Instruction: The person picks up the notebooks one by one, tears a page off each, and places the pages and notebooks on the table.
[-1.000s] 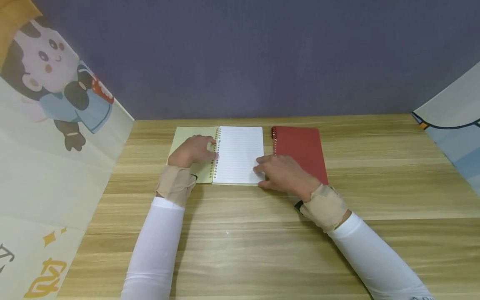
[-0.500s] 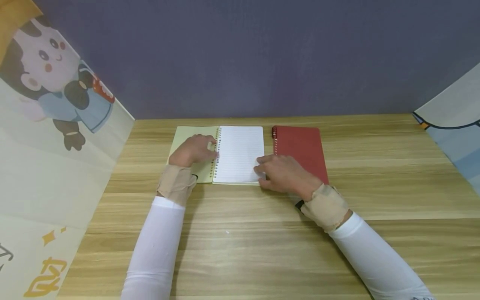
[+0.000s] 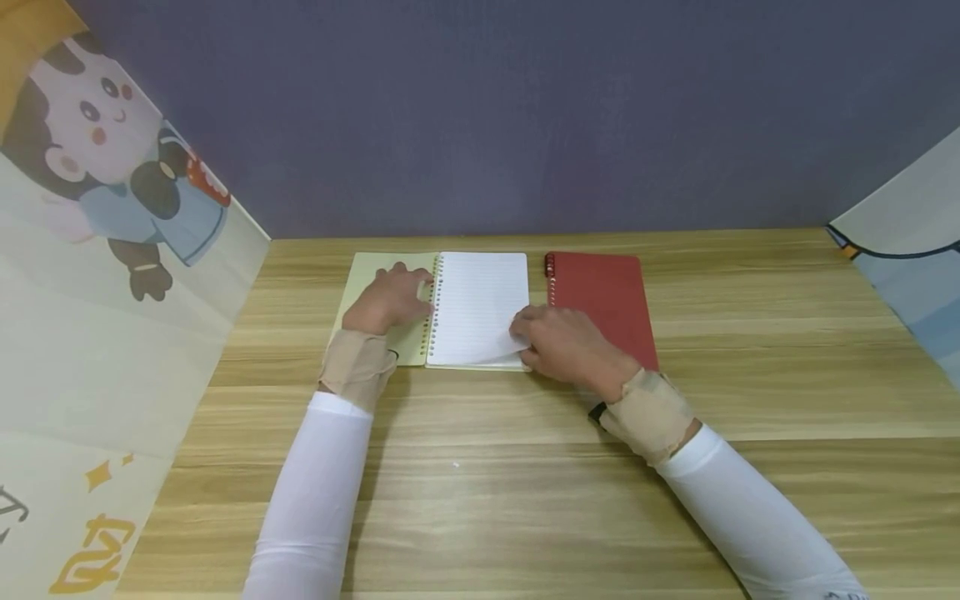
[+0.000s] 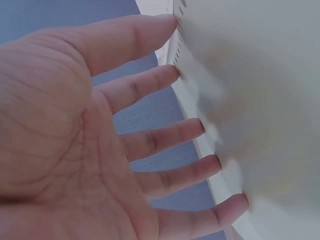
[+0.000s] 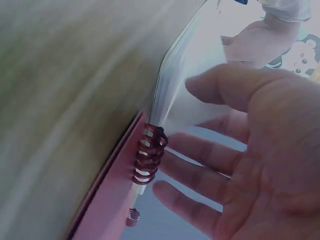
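Observation:
A spiral notebook lies open on the table, its pale yellow cover (image 3: 373, 271) folded out to the left and its white lined page (image 3: 480, 292) on the right. My left hand (image 3: 386, 300) rests on the cover beside the rings, fingers spread; in the left wrist view the fingertips (image 4: 195, 127) touch its surface. My right hand (image 3: 566, 343) pinches the page's lower right edge, and that corner is lifted and curved. In the right wrist view the thumb (image 5: 212, 87) lies on the near side of the raised page (image 5: 200, 50), with the index finger partly hidden behind it.
A closed red spiral notebook (image 3: 603, 287) lies just right of the open one, partly under my right hand and wrist. Its dark red rings (image 5: 149, 155) face the open pages. A dark blue panel (image 3: 525, 117) rises behind the wooden table (image 3: 480, 508); a cartoon-printed wall (image 3: 142, 350) borders the left.
My right fingers and thumb have closed together on the page edge, and its lower right corner has risen and bent. My left hand has stayed nearly still on the cover.

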`<state>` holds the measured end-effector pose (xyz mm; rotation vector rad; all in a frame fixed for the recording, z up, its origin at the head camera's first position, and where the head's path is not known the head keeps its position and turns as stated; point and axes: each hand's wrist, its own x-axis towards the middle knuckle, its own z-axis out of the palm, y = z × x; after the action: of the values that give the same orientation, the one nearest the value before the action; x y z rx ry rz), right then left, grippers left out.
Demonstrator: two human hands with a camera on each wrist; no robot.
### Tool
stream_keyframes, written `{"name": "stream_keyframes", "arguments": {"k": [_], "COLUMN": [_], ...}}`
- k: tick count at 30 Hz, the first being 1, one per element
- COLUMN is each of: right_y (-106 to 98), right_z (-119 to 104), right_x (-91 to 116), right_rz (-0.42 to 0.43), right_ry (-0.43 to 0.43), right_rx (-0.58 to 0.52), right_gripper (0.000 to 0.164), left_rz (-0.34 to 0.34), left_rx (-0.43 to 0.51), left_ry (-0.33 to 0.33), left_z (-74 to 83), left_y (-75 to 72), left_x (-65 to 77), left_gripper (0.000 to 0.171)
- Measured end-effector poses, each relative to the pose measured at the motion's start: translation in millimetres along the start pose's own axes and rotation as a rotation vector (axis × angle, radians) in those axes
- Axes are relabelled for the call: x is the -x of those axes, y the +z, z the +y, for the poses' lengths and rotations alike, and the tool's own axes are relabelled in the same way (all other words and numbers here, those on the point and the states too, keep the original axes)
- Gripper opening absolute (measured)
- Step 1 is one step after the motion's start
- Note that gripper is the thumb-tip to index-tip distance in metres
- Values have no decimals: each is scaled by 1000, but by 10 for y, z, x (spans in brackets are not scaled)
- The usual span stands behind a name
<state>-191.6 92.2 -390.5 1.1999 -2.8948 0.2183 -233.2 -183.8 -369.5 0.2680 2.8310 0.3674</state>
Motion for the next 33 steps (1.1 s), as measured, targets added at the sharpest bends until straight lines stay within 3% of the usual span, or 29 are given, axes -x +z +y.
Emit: {"name": "stream_keyframes", "arguments": {"k": [7, 10, 14, 20, 25, 30, 33], "right_y": [11, -4, -28, -53, -136, -194, -179], "right_z": [90, 127, 154, 132, 84, 91, 126], "right_x": [3, 14, 15, -17, -80, -246, -357], "right_rz": [52, 116, 154, 131, 131, 190, 204], "right_ry": [128, 164, 144, 139, 264, 359, 444], "right_rx": [8, -20, -119, -395, -701, -879, -1016], "right_gripper": [52, 54, 48, 33, 32, 31, 44], "left_rz": [0, -11, -22, -25, -29, -21, -16], "left_rx": [-24, -39, -48, -59, -50, -3, 13], "left_ry": [-37, -49, -66, -86, -84, -90, -93], "left_z": [36, 39, 45, 43, 19, -3, 3], "left_y": [-8, 5, 26, 57, 71, 103, 125], "left_x": [-10, -25, -42, -46, -41, -47, -57], "left_gripper": [63, 63, 61, 58, 58, 59, 60]}}
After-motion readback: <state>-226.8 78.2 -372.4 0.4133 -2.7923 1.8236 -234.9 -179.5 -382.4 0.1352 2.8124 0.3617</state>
